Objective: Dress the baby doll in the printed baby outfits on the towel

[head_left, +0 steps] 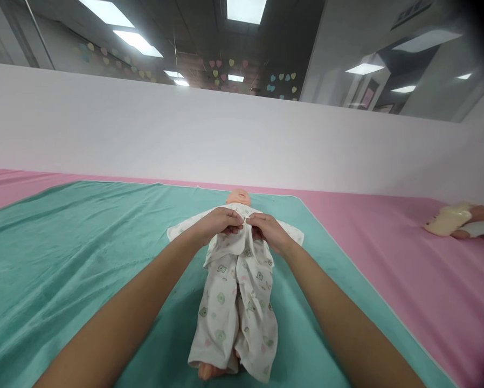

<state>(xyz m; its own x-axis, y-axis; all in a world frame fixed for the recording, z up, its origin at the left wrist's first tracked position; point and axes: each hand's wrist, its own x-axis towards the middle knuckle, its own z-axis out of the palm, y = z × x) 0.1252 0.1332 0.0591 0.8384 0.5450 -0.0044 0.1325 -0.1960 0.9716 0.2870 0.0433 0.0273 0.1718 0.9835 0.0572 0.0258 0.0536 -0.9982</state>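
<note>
A baby doll (237, 196) lies on its back on a teal blanket (84, 253), head away from me, feet toward me. It wears a white printed romper (236, 302). My left hand (220, 222) and my right hand (268, 230) meet over the doll's chest. Both pinch the front edges of the romper together just below the neck, fingers curled and closed on the cloth. The doll's feet (209, 370) stick out of the trouser legs near the bottom edge.
The teal blanket covers a pink surface (407, 269). A white wall (185, 129) runs along the far side, with glass above it. At the far right lies a cream-coloured object (448, 218) beside part of another doll or limb.
</note>
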